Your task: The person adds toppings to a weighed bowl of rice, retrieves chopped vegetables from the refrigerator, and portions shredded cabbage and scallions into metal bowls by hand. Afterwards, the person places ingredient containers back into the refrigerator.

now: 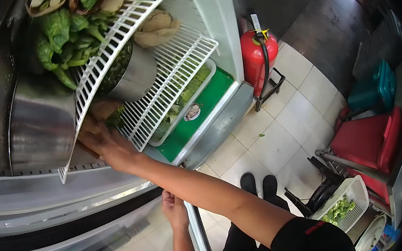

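Observation:
My right hand (111, 145) reaches left into an open fridge, below the edge of a white wire shelf (123, 28). Its fingers are at a brown, paper-like bundle (88, 133), closed on it as far as they show; the fingertips are partly hidden. Leafy greens (115, 118) lie just beyond the hand. Close by stand a large steel pot (40, 129) and a smaller steel pot (138, 75) with chopped greens in it. Under my right forearm, my left hand (175, 209) is curled closed beside the fridge's glass door (198, 230). What it holds, if anything, cannot be made out.
Green peppers and leaves (60, 42) crowd the upper shelf. A white tray of greens (179, 105) sits beneath the lower wire shelf (170, 77). A red fire extinguisher (258, 59) stands beside the fridge. Right are red containers (366, 141) and a white basket with greens (355, 194).

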{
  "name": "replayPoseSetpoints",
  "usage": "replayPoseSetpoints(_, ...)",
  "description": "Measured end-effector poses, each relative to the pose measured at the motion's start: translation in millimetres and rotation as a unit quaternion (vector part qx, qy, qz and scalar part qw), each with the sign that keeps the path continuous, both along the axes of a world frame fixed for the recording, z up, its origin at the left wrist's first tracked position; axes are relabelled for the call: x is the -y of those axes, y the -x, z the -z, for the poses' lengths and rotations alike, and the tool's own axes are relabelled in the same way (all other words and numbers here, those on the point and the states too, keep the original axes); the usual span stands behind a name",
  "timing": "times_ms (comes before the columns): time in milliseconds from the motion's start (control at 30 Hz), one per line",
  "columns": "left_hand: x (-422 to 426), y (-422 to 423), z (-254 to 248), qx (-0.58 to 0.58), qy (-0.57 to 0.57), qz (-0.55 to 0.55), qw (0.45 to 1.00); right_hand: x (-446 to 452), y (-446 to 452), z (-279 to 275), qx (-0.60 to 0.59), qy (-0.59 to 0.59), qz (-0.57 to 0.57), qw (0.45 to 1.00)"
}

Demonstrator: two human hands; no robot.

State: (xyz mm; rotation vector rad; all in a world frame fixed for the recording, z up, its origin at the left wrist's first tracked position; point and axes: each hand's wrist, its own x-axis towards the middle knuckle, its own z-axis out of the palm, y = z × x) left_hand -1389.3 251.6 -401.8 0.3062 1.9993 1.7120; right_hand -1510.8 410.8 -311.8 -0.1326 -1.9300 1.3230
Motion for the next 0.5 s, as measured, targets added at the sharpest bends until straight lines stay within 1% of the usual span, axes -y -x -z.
replayPoseSetpoints(100, 6, 2, 18, 0.005, 0.006, 0.007, 1.000, 3, -2, 17, 0.023, -0.007, 0.005, 1.000)
replayPoseSetpoints(167, -2, 3, 18, 0.016, 0.027, -0.015, 0.999, 3, -11, 27, -0.096, -0.018, 0.050, 0.994)
replayPoseSetpoints(233, -7, 6, 9, 0.019, 0.048, -0.022, 0.998, 0, -35, 41, -0.011, -0.016, 0.040, 0.999)
replayPoseSetpoints(300, -12, 12, 5, 0.023, 0.065, -0.032, 0.997, -8, -66, 47, -0.032, 0.073, 0.100, 0.992)
replayPoseSetpoints(333, -15, 17, 5, 0.026, 0.038, -0.049, 0.998, -16, -77, 50, -0.035, 0.070, 0.099, 0.992)
replayPoseSetpoints(400, -20, 23, 3, 0.026, 0.007, -0.069, 0.997, -34, -89, 48, -0.057, 0.140, 0.213, 0.965)
replayPoseSetpoints(467, -24, 28, -1, 0.040, 0.000, -0.050, 0.998, -65, -80, 31, -0.110, 0.185, 0.278, 0.936)
replayPoseSetpoints(500, -28, 27, -4, 0.039, 0.000, -0.050, 0.998, -80, -75, 15, -0.102, 0.204, 0.297, 0.927)
